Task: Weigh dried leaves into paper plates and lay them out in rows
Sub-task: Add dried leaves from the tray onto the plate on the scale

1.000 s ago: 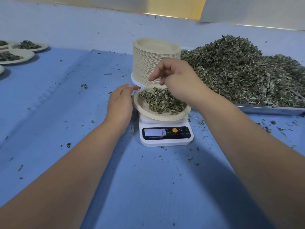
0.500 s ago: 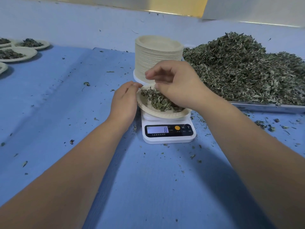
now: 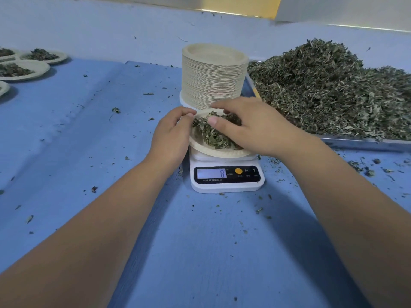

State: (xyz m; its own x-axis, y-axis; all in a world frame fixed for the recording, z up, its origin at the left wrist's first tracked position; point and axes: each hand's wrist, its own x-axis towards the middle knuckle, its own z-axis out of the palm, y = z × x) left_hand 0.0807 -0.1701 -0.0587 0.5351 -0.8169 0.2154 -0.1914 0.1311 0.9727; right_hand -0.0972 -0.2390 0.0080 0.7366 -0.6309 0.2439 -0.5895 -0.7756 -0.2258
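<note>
Head view: portion on the scale, display reads 8.
The left grip (image 3: 171, 138) curls round the rim of the round cream paper plate (image 3: 213, 153), probably steadying it on the white digital scale (image 3: 226, 185). The right grip (image 3: 249, 127), fingers spread, covers the dried green leaves (image 3: 211, 136) beneath it. Its palm hides any pinch.

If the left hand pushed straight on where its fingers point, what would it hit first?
The left hand seems at the rim of the leaf-filled round paper plate; beyond, probably the tall beige plate stack.
</note>
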